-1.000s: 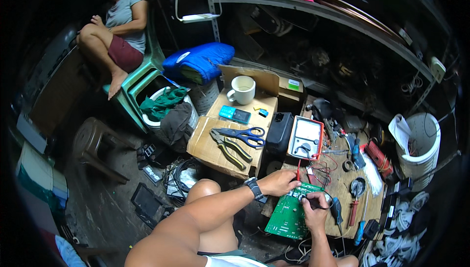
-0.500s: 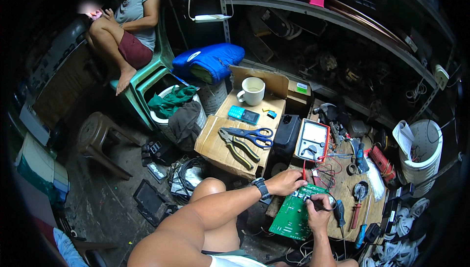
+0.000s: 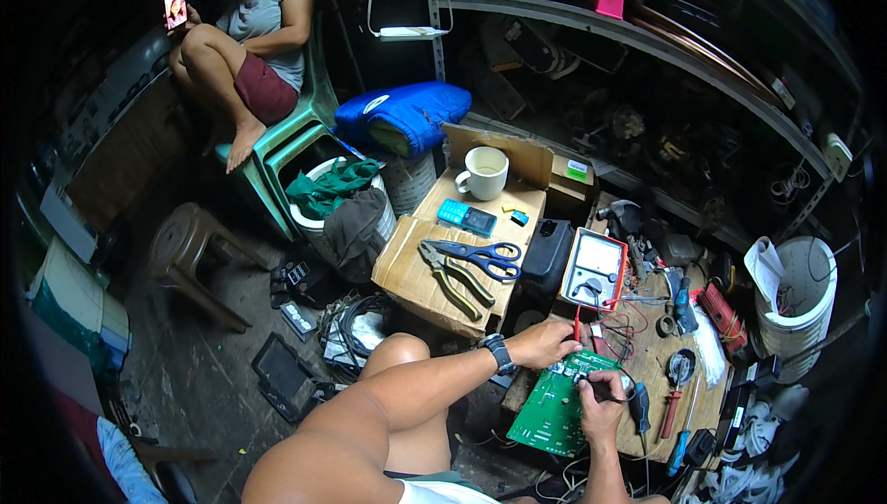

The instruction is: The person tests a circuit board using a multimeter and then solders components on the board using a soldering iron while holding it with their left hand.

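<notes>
My left hand (image 3: 545,345) has its fingers closed on the red test probe (image 3: 576,324) at the top edge of a green circuit board (image 3: 540,421). My right hand (image 3: 599,398) pinches a dark probe against the board's upper middle; the tip is hidden by my fingers. An analog meter (image 3: 596,259) in a red-edged case lies above the board, with red and black leads. Right of the board are a blue-and-black soldering or screwdriver tool (image 3: 639,407), a red-handled tool (image 3: 669,416) and a blue screwdriver (image 3: 681,449), on the wooden bench (image 3: 661,338).
A cardboard box (image 3: 402,264) holds pliers (image 3: 457,287), scissors (image 3: 494,259), a phone (image 3: 467,218) and a mug (image 3: 487,174). A stool (image 3: 180,245) stands left, a bucket (image 3: 799,291) right. Another person (image 3: 273,51) sits on a green chair (image 3: 282,139), holding a lit phone (image 3: 176,5).
The other person has raised a lit phone into view. The whole view has shifted slightly, so things appear further right. My hands stay on the probes at the board.
</notes>
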Tool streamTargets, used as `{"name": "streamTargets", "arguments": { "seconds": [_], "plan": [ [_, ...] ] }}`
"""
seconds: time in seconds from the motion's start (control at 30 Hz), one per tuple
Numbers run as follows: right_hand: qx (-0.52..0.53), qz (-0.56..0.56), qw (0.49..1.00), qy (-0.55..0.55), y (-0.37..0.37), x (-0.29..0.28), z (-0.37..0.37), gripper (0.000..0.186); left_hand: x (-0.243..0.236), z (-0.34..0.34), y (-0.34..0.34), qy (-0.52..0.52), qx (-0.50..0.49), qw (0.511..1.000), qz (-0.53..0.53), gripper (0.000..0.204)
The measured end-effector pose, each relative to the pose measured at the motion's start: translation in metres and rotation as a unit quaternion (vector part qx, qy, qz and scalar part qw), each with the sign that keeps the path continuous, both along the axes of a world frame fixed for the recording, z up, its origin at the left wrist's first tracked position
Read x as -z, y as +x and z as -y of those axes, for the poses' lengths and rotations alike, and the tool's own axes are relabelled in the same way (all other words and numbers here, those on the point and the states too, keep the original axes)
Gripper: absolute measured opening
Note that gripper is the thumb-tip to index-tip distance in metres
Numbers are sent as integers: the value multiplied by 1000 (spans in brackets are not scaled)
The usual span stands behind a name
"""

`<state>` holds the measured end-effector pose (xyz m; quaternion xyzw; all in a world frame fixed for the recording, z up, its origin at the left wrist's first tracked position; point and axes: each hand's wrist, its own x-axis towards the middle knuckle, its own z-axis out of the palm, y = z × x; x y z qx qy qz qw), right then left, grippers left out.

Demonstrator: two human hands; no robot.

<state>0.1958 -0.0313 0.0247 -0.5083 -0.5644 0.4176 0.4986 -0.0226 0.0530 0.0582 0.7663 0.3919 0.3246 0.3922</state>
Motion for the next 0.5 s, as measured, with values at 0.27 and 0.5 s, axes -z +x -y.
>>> {"name": "streamTargets", "arguments": {
  "seconds": [0.27,0.5],
  "plan": [
    [1,30,999,19,5,9,-2,19,15,-3,2,-1,-13,999,-40,33],
    [-6,31,999,9,4,3,-1,19,16,-5,4,15,-14,1000,-5,30]
  ]
}}
